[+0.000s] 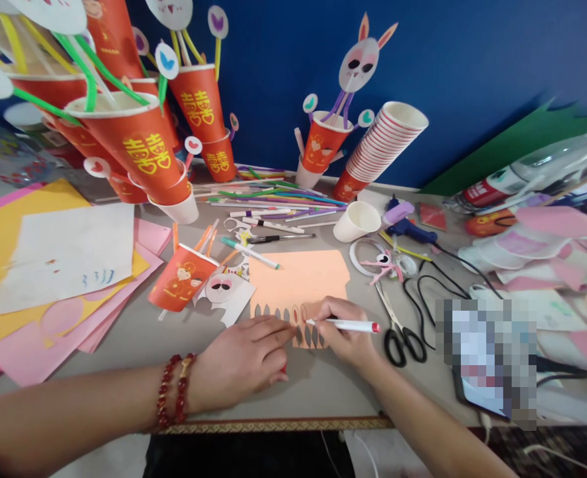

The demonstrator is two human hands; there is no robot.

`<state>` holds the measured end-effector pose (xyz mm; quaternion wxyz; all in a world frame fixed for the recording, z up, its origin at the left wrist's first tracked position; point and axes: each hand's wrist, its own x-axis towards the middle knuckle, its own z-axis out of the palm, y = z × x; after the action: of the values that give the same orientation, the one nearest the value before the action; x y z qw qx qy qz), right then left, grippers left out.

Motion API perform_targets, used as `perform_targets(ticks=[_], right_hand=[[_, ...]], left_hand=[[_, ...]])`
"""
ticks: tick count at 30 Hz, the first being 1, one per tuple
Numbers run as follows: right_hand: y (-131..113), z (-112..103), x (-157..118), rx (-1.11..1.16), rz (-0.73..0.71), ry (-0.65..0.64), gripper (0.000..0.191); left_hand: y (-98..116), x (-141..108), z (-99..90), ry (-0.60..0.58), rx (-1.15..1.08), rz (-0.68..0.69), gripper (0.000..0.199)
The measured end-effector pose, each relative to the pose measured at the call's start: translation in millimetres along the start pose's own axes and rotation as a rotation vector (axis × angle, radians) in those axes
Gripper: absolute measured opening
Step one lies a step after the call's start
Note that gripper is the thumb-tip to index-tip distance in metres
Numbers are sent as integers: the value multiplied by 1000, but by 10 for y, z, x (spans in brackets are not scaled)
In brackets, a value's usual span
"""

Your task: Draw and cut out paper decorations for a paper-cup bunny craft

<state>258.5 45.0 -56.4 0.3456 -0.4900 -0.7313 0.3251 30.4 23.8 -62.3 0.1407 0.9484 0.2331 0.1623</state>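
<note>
Head view: the person's two bare hands at work over a grey worktop [323,393]. A peach-coloured, flat sheet of paper [298,275] lies in front of the person, both hands over its near edge. The right hand [350,332] has its fingers closed round a slim white marker with a red end [356,325], whose tip meets the sheet. The left hand [253,355] lies across the sheet with fingers extended, apparently steadying it; whether its thumb holds the small red object [284,368] beside it, one cannot tell.

Done: leaf-shaped notches [278,315] line the near part of the sheet, evidently where pieces have been cut away. A pair of pointed oval outlines [296,313] stands beside them, with reddish colour inside. At the back, a red printed paper cup [326,143] bears a white paper rabbit face [357,65] with two upright ears [364,28], seemingly like the outlined shapes.

Left: the outlined pair is not yet cut free, and its colouring looks unfinished. A white paper face with dark eyes [220,287] lies near the sheet, with no ears visible on it. The black-handled metal scissors [392,315] rest right of the sheet, untouched by either hand.
</note>
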Motion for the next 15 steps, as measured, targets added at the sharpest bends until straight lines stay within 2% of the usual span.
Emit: perform_targets(ticks=[5,10,15], right_hand=[[-7,-2,3,9,-3,-6,21],[-17,13,16,33,64,67,18],[11,26,2,1,77,65,16]], left_hand=[[4,7,-11,14,-14,4,21],[3,14,-28,17,-11,5,21],[1,12,-27,18,-10,7,20]])
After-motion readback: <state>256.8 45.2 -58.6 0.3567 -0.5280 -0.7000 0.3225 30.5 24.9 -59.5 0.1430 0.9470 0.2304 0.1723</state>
